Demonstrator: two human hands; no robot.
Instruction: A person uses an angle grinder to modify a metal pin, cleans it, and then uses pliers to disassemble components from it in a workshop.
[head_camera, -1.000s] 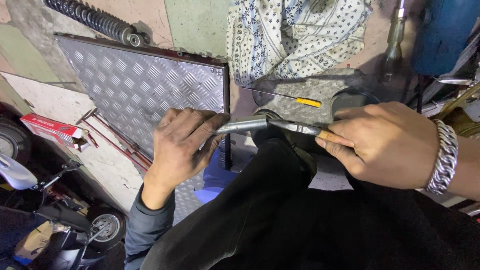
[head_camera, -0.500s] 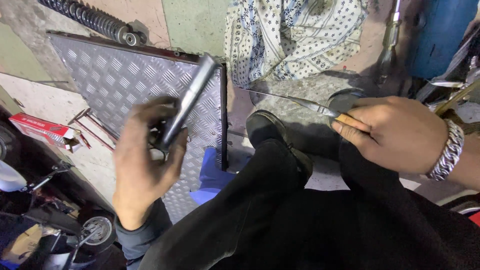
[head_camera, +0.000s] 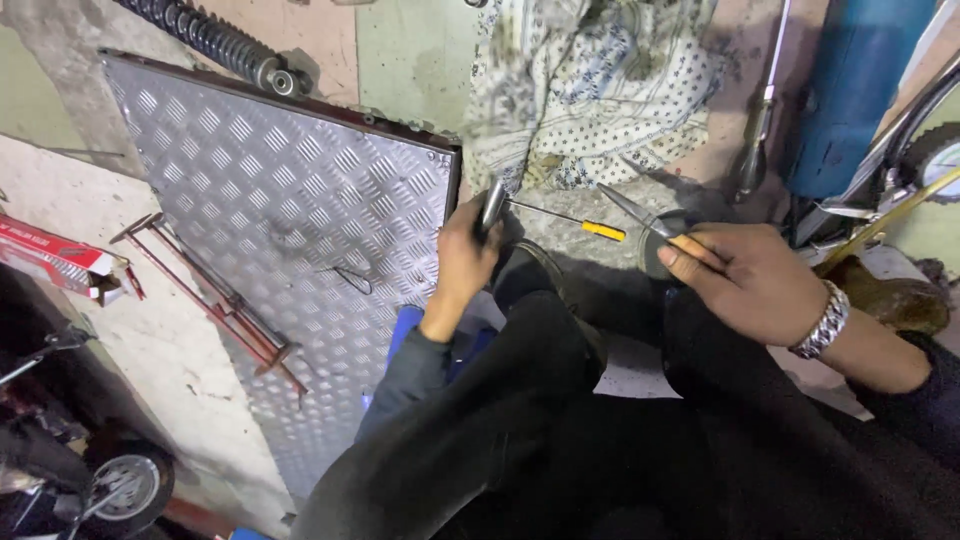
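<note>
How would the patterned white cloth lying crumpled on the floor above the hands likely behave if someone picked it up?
The patterned white cloth lies in deep folds and creases, so it would probably hang limp and floppy rather than hold any shape. It looks thin, so likely light for its spread. One edge lies close to the yellow-handled screwdriver, so lifting it might drag or snag that tool.

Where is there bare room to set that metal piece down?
Bare: the checkered metal plate left of the left hand. Crowded: floor between the hands, with the yellow-handled screwdriver, patterned cloth, and right hand.
</note>
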